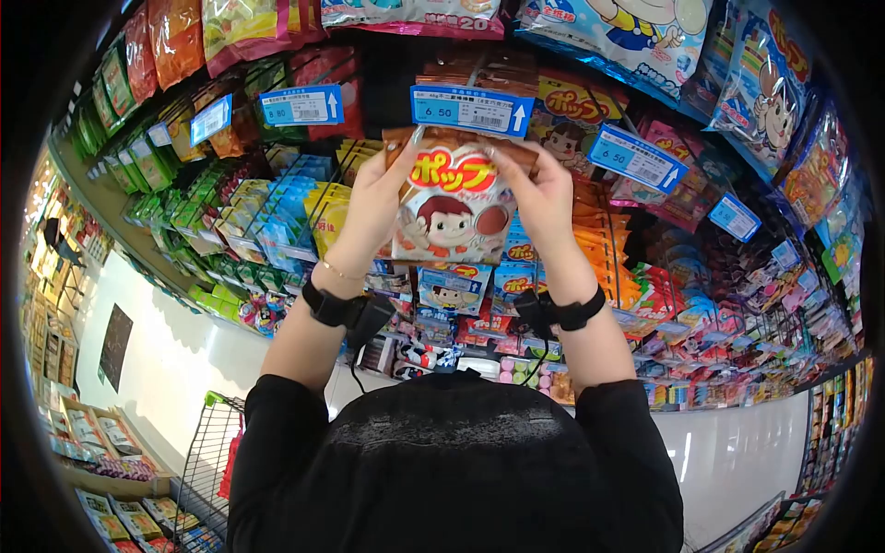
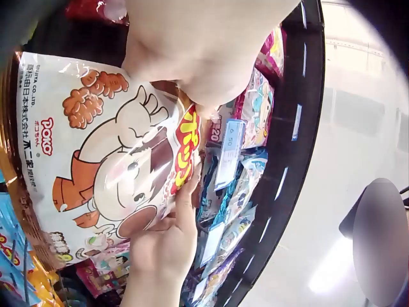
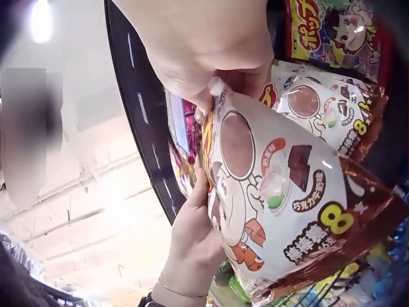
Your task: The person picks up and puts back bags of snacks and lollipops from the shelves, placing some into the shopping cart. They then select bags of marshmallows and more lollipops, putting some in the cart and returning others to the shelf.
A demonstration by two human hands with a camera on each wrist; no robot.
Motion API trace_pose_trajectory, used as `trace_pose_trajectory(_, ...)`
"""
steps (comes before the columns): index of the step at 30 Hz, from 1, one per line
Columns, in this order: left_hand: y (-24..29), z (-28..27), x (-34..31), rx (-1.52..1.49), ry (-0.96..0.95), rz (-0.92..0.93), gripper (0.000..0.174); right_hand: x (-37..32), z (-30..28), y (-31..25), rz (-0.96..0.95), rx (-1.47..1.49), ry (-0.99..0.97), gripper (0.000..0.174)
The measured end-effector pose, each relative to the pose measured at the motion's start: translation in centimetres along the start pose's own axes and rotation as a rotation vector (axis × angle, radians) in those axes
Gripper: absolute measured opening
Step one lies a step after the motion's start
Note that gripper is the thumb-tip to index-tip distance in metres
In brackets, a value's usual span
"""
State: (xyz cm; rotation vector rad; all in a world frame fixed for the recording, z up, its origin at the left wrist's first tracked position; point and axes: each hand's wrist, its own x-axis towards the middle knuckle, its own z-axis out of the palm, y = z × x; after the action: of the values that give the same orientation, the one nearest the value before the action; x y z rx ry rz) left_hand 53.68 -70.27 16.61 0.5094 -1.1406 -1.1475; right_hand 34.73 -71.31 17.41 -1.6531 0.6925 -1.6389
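Note:
In the head view a brown and white candy bag (image 1: pixel 449 226) with a cartoon face and red lettering is held up in front of the shelf. My left hand (image 1: pixel 376 203) pinches its upper left side, thumb across the front. At the opposite upper corner my right hand (image 1: pixel 546 194) grips it the same way. The left wrist view shows the bag's printed front (image 2: pixel 77 141) close up, with the right hand (image 2: pixel 167 246) at its far side. A matching candy bag (image 3: pixel 348 109) hangs right behind the held one in the right wrist view.
A blue price tag (image 1: pixel 473 111) sits just above the bag, with another price tag (image 1: pixel 636 158) to the right. Large blue candy bags (image 1: pixel 618 37) line the shelf above. Orange packets (image 1: pixel 590 249) hang at right. A wire shopping cart (image 1: pixel 207 461) stands at lower left.

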Motion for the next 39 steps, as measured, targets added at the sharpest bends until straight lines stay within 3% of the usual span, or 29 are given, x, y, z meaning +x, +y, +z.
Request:
trace_pose_trajectory(9,0.1,1.0,3.3,-0.076,-0.077,0.12,0.023,2.7,0.3,-1.3,-0.157,0.054,0.049,0.017)
trace_pose_trajectory(13,-0.8,0.9,4.1,-0.016,-0.012,0.092,0.024,3.3,0.1,-1.0,-0.118,-0.198,0.101,0.017)
trace_pose_trajectory(24,-1.0,1.5,4.6,0.115,0.056,0.128,0.019,2.7,0.4,-1.8,-0.112,-0.282,0.142,0.019)
trace_pose_trajectory(29,-2.0,0.9,5.9,0.322,0.153,0.076,0.019,4.0,0.5,-1.1,-0.142,-0.575,0.23,0.019)
trace_pose_trajectory(31,-2.8,0.7,6.8,0.321,0.182,0.158,0.019,5.0,0.4,-0.4,-0.122,-0.531,0.264,0.02)
trace_pose_trajectory(32,-5.1,-1.3,8.4,0.687,0.082,0.67,0.019,5.6,0.1,0.3,-0.115,-0.615,0.265,0.02)
trace_pose_trajectory(33,-5.3,-1.5,9.4,0.69,0.086,0.66,0.019,5.9,0.0,0.8,-0.106,-0.7,0.264,0.021)
trace_pose_trajectory(35,-5.7,-2.0,10.5,0.839,0.193,0.469,0.019,6.2,0.1,1.3,-0.135,-0.615,0.275,0.024)
trace_pose_trajectory(36,-6.0,-2.0,11.0,0.448,0.241,0.192,0.018,6.3,-0.2,1.9,-0.113,-0.631,0.273,0.025)
trace_pose_trajectory(37,-5.0,-2.0,10.6,0.601,0.168,0.121,0.015,6.2,-0.4,2.1,-0.09,-0.643,0.267,0.026)
trace_pose_trajectory(39,-2.7,-0.5,7.7,0.514,0.176,0.116,0.014,5.0,-1.3,2.5,-0.087,-0.852,0.348,0.033)
